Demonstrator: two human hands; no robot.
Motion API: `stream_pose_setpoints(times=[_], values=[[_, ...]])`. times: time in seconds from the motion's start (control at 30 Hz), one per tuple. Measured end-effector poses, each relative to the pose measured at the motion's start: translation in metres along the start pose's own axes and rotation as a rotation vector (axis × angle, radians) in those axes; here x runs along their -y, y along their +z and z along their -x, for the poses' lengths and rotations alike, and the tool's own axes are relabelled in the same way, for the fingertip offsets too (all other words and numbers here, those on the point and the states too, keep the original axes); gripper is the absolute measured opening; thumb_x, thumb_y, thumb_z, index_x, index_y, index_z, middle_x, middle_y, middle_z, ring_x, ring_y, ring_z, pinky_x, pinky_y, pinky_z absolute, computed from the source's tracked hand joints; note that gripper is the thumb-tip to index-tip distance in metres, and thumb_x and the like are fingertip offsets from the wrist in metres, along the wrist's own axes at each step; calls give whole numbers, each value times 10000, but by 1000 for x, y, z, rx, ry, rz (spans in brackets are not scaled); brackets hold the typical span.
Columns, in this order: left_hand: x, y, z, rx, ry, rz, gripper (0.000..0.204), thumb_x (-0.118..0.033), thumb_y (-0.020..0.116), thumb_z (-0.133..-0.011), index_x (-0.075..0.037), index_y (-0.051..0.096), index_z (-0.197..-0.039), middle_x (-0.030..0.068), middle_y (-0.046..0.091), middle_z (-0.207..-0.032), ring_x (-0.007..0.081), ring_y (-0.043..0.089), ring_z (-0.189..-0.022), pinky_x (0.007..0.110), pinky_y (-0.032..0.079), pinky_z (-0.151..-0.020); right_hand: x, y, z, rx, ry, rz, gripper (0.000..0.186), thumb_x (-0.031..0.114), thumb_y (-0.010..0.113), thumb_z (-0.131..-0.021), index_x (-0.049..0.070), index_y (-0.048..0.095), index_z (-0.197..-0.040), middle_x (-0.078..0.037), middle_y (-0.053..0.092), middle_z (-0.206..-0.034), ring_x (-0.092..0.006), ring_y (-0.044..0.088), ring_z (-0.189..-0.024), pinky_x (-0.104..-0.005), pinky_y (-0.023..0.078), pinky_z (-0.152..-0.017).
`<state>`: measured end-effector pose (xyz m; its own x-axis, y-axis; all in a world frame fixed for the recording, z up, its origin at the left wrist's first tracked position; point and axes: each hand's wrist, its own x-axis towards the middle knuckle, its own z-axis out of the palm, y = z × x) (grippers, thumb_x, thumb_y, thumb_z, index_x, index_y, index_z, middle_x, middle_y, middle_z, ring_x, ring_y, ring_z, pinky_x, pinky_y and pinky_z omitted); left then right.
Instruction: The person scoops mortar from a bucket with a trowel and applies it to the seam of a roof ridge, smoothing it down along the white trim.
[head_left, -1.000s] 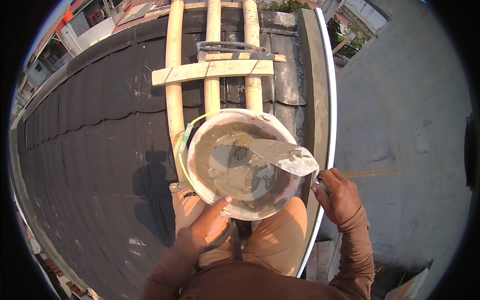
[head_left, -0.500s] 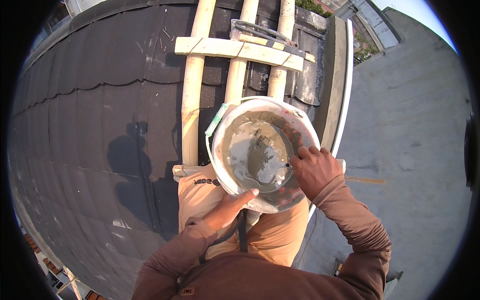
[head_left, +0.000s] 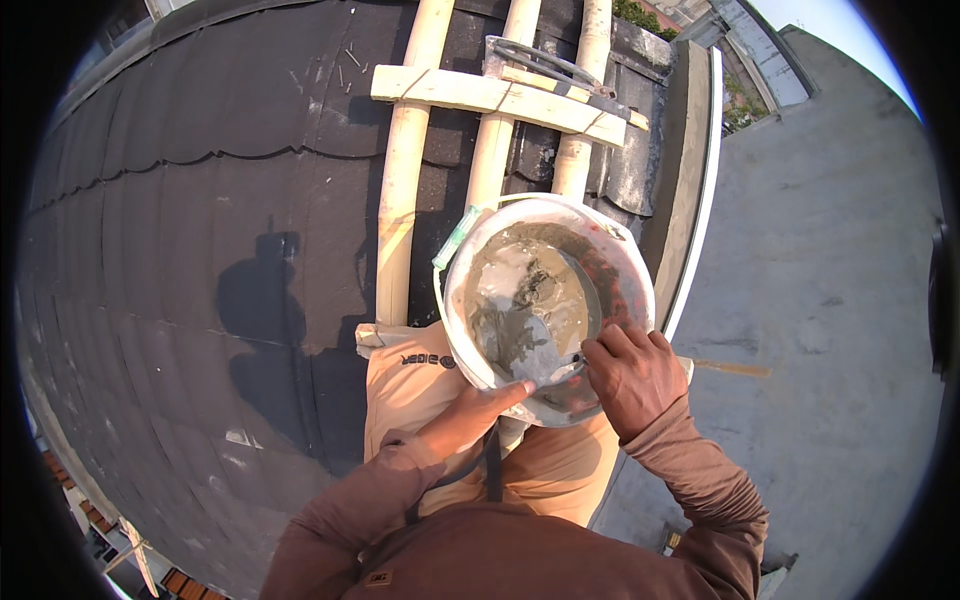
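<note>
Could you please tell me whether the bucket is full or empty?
Neither: the bucket is partly filled; wet mortar lies below its rim, though its depth is unclear.

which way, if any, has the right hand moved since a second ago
Yes, leftward: judged against the white strip, the right hand was mostly to its right; now it reaches well left of it, over the bucket.

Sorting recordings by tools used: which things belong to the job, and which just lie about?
In the job: bucket, left hand at its rim; wet grey mix; trowel in the right hand.

Apparently lying about: striped stick on the board; thin pieces on the roof.
</note>
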<state>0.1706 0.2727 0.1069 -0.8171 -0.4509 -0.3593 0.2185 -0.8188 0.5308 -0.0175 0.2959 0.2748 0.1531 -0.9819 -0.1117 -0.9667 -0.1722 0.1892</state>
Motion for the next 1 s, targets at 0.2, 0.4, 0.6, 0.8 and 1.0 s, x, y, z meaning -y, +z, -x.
stream_pose_setpoints(times=[0.2, 0.4, 0.6, 0.8, 1.0], values=[[-1, -3, 3, 14, -31, 14, 588, -219, 733, -973, -26, 478, -1467, 93, 587, -1393, 198, 546, -1303, 386, 425, -1126, -31, 17, 3, -49, 20, -249, 180, 176, 757, -783, 114, 711, -946, -41, 661, -916, -264, 674, -914, -396, 535, -792], [2, -5, -1, 8, -35, 44, 649, -180, 748, -955, -29, 425, -1497, 107, 562, -1420, 223, 536, -1328, 412, 419, -1147, -47, 53, 32, 5, 233, -726, 336, 145, 820, -799, 83, 748, -1122, -112, 696, -998, -349, 702, -883, -425, 575, -798], [3, 3, 0, -75, -18, 64, 576, -106, 706, -958, -22, 453, -1469, 120, 578, -1399, 261, 554, -1315, 455, 440, -1119, -59, 65, 71, -343, 363, -907, 290, 119, 794, -843, -12, 708, -1087, -154, 662, -955, -331, 675, -844, -395, 541, -767], [8, -1, 0, -118, -2, -24, 641, -179, 721, -945, -53, 420, -1496, 100, 554, -1427, 267, 520, -1358, 483, 415, -1146, -71, 110, 165, -492, 828, -865, 226, 97, 794, -873, -12, 642, -1000, -120, 609, -813, -197, 542, -688, -337, 482, -659], [3, 5, 2, -123, -14, -63, 686, -218, 723, -939, -74, 395, -1524, 91, 540, -1455, 275, 483, -1399, 493, 374, -1181, -23, 230, 245, -369, 1247, -873, 277, 151, 803, -879, -11, 665, -1058, -174, 703, -907, -248, 669, -787, -354, 531, -746]])
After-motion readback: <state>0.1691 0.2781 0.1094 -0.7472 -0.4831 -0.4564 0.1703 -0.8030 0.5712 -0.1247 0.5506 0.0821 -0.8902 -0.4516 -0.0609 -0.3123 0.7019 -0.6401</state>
